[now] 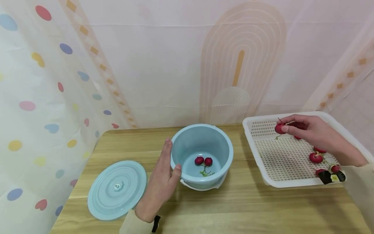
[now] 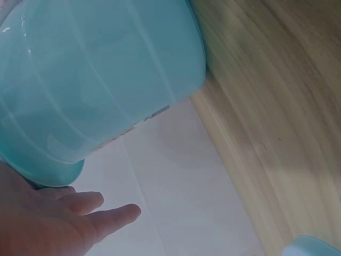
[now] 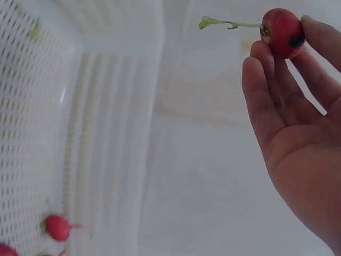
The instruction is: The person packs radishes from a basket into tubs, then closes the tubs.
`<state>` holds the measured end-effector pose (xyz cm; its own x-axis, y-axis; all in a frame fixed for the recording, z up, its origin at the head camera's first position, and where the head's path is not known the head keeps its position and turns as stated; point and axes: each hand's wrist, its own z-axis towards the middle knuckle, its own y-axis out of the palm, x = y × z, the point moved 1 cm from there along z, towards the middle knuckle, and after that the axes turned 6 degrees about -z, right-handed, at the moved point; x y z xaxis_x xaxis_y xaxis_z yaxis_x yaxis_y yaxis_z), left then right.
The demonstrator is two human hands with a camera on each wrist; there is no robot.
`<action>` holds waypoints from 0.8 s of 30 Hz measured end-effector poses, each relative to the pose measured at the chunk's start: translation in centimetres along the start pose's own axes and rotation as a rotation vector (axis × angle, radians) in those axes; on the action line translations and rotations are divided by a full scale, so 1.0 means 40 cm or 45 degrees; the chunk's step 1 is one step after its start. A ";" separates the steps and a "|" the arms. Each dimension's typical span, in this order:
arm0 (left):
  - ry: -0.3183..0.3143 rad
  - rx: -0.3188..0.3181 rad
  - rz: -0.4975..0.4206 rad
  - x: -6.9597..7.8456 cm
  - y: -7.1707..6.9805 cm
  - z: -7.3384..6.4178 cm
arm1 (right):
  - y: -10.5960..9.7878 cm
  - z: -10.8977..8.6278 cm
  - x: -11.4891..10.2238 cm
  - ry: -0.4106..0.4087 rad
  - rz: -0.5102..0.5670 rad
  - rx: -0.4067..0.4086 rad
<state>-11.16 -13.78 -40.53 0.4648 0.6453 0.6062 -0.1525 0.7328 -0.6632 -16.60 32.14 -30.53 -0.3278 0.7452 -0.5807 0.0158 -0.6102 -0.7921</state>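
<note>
Between thumb and fingertips my right hand (image 1: 312, 131) pinches a red radish (image 3: 283, 33) with a short green stem, held up over the white basket (image 1: 264, 162). A dark spot marks the radish's skin. More radishes (image 1: 316, 158) lie on the right side of the basket, partly behind my wrist. My left hand (image 1: 162, 175) rests against the left side of the light blue bucket (image 1: 201, 130), fingers straight, thumb at the rim. Two radishes (image 1: 208, 161) and some green leaves sit on the bucket's floor. In the left wrist view the bucket's wall (image 2: 101, 69) rises beside the fingers.
A light blue round lid (image 1: 117, 190) lies on the wooden table (image 1: 233, 211), left of my left hand. The bucket's white handle (image 1: 201, 188) hangs down at its front. Behind the table hangs a patterned curtain (image 1: 163, 65).
</note>
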 end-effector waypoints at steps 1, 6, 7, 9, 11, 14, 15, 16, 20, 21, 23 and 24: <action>-0.005 -0.002 0.000 0.000 0.000 0.000 | 0.002 -0.003 -0.011 0.006 0.012 0.006; -0.019 -0.012 0.003 0.000 0.003 0.000 | 0.018 -0.016 -0.068 0.005 0.110 0.028; -0.018 -0.012 0.002 0.000 0.003 0.000 | 0.021 -0.018 -0.079 0.002 0.129 0.029; -0.016 -0.013 -0.001 0.000 0.003 0.000 | 0.028 -0.021 -0.099 -0.008 0.150 0.025; -0.015 -0.015 -0.004 0.000 0.002 0.000 | 0.035 -0.024 -0.117 -0.007 0.169 0.023; -0.014 -0.015 -0.008 -0.001 0.000 -0.001 | 0.047 -0.026 -0.146 0.008 0.214 0.012; -0.012 -0.015 -0.010 -0.002 0.000 -0.001 | 0.052 -0.026 -0.155 0.013 0.236 0.014; -0.013 -0.016 -0.010 -0.003 -0.001 -0.001 | 0.057 -0.026 -0.164 0.015 0.254 0.026; -0.015 -0.020 -0.005 -0.008 -0.002 0.000 | 0.080 -0.017 -0.196 -0.108 0.335 0.072; -0.014 -0.022 -0.003 -0.010 -0.003 0.000 | 0.086 -0.013 -0.202 -0.157 0.348 0.086; -0.013 -0.022 0.000 -0.013 -0.004 0.001 | 0.098 -0.006 -0.216 -0.239 0.370 0.101; -0.013 -0.021 0.001 -0.014 -0.005 0.002 | 0.106 -0.002 -0.223 -0.262 0.378 0.112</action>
<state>-11.46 -14.27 -40.72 0.4557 0.6481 0.6102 -0.1381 0.7287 -0.6707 -13.53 22.96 -28.72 -0.5044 0.4679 -0.7257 0.0606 -0.8192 -0.5703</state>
